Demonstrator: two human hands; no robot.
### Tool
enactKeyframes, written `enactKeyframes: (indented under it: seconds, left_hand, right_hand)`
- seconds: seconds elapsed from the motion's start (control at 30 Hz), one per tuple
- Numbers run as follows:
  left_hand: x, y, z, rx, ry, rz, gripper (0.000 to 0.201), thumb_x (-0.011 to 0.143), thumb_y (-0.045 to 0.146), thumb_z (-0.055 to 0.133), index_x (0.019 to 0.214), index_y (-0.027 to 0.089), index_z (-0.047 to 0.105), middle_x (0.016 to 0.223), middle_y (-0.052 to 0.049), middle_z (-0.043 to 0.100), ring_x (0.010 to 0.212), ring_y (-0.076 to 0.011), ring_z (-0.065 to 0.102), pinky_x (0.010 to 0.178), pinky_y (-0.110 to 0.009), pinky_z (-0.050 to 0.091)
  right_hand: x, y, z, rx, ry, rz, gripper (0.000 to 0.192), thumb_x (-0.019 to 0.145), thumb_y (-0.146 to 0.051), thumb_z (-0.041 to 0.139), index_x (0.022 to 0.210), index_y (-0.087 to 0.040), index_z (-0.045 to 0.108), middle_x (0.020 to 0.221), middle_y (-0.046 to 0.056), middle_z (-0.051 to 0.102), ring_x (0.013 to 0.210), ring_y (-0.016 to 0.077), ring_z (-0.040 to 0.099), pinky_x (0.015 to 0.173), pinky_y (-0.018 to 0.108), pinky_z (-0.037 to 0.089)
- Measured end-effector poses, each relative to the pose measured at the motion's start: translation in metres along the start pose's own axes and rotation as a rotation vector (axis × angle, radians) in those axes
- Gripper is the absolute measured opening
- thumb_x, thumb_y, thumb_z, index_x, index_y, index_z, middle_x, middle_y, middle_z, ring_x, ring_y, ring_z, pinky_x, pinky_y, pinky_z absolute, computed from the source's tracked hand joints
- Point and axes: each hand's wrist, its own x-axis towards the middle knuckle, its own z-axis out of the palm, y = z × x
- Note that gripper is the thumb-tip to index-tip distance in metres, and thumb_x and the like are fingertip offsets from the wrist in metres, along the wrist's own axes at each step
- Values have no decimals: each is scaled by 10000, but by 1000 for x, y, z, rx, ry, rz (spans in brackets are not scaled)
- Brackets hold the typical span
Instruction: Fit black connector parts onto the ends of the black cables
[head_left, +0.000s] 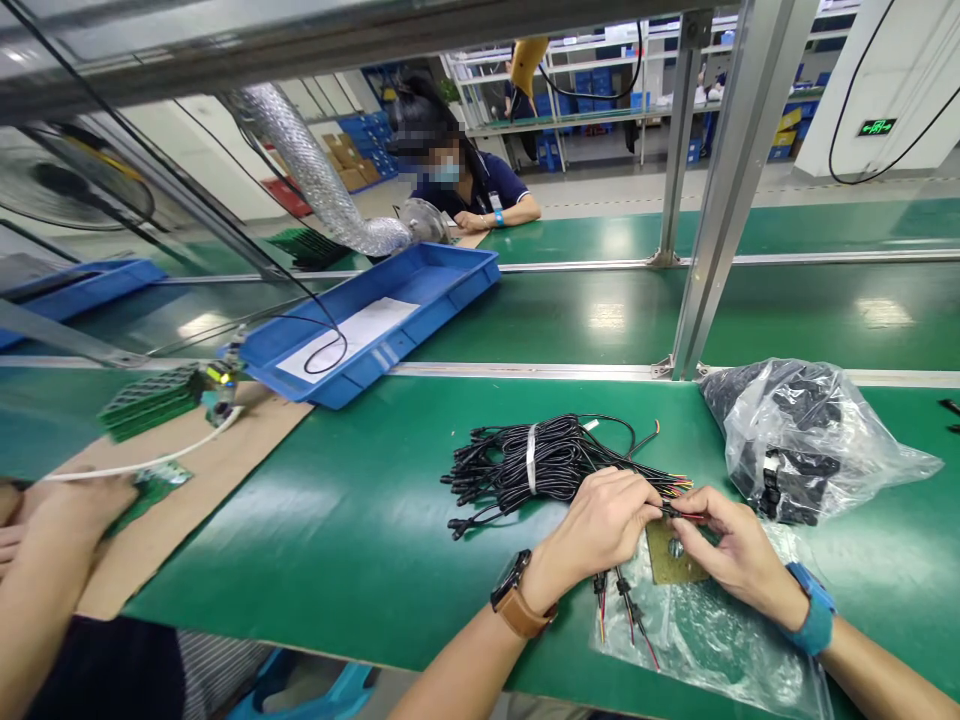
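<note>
Both of my hands meet over a clear plastic bag (720, 630) on the green bench. My left hand (611, 515), wearing a watch, pinches a black cable (666, 511). On its other side my right hand (739, 550), with a blue wrist strap, pinches the same cable near its thin coloured wires. Just below them a small tan plate (667, 562) with a round metal piece lies on the bag. Two cable ends with black fittings (626, 590) and red wires hang below my left hand. Behind it lies a tied bundle of black cables (525, 460).
A clear bag of black parts (795, 430) lies at the right, beside a metal post (712, 200). A blue tray (360, 330) holding paper sits at the back left. At the left, a co-worker's arm (67, 540) rests over cardboard (247, 440). Another person (465, 180) sits across.
</note>
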Motion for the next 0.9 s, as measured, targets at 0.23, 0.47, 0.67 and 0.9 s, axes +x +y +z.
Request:
enactKeyframes:
  seconds: [0.23,0.47,0.67,0.9]
  left_hand:
    - [-4,-1,12,-115,125,-6,178,941,150,549,777,172,615,666,-14,664,591,-151,600,596,-286,390]
    - [-6,-2,17,-77,108,-33,197,929,149,528,752,176,610,654,-18,664,581,-154,597,593,-291,381]
    - [1,1,2,-13,-4,-24,178,990,192,500,874,171,633,782,-46,692,716,-175,615,684,-310,418]
    - [-1,-1,4,-11,19,-36,194,966,146,502,811,171,616,729,-32,676,650,-158,594,642,-303,390]
  right_hand:
    - [0,3,1,-17,-4,-62,57,970,-203,599,1003,-219,642,876,29,718,767,162,668,713,263,546]
    - [8,-3,6,-43,12,-128,86,960,-183,586,999,-204,659,866,32,746,739,157,691,691,253,554]
    - [9,-2,-1,-75,7,-98,98,977,-234,580,1012,-202,666,882,50,734,766,176,687,705,274,565]
    - [7,-2,2,-69,16,-100,90,973,-224,579,1006,-209,661,877,46,736,766,176,691,715,272,571]
